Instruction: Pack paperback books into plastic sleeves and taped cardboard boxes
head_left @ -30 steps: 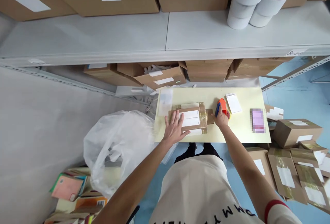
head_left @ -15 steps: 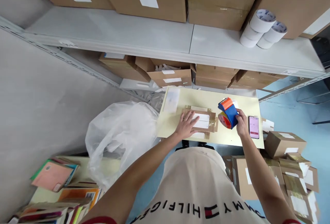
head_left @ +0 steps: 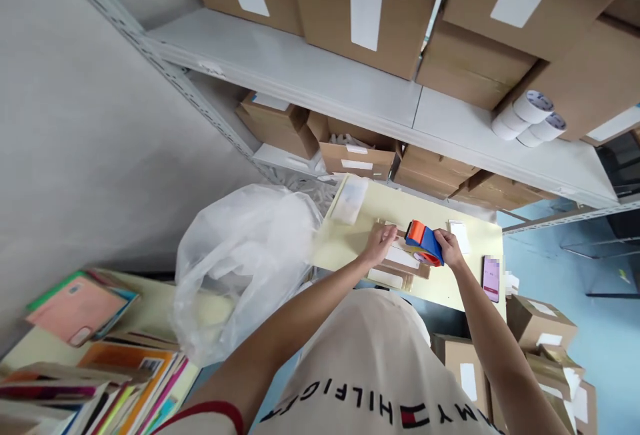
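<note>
On the table's (head_left: 350, 246) near edge, labelled flat parcel (head_left: 400, 263), taping seemingly unfinished: left hand (head_left: 381, 243) pinching its far end, right hand (head_left: 449, 249) clenched around tape dispenser (head_left: 424, 250) just above

I count one tape gun (head_left: 424, 243), one phone (head_left: 491, 277) and one big plastic bag (head_left: 245, 255). There are three white tape rolls (head_left: 528, 119).

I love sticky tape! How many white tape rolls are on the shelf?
4 white tape rolls, piled together on the grey shelf at the right: two on top, two underneath. More may hide behind.
</note>
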